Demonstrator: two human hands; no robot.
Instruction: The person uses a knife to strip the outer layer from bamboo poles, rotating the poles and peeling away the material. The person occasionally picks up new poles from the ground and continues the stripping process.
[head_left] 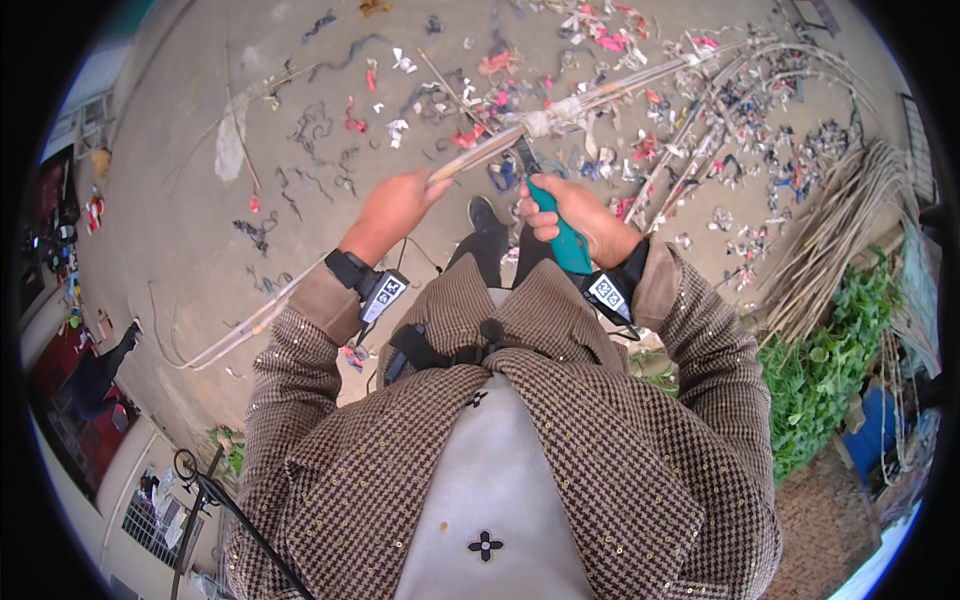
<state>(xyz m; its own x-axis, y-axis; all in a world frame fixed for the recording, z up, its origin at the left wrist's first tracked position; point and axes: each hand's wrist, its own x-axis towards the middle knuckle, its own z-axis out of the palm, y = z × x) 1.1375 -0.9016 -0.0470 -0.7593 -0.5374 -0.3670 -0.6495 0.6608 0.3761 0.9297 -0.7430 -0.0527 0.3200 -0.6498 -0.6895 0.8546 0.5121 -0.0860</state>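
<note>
My left hand (pixel 392 208) grips the near end of a long pale cane (pixel 600 95) that runs up and right over the ground. A band of whitish wrapping (pixel 545 120) sits on the cane a little beyond that hand. My right hand (pixel 580 222) is closed around the teal handle of a cutter (pixel 562 232). Its dark blades (pixel 524 152) reach up to the cane just below the wrapping. Both wrists carry black straps with small square tags.
Scraps of cloth and cord in red, pink, white and dark colours litter the concrete ground (pixel 200 190). More bent canes (pixel 700 150) lie at the right, a bundle of dry sticks (pixel 840 230) beside green plants (pixel 830 350). A thin cane (pixel 240 330) lies at the left.
</note>
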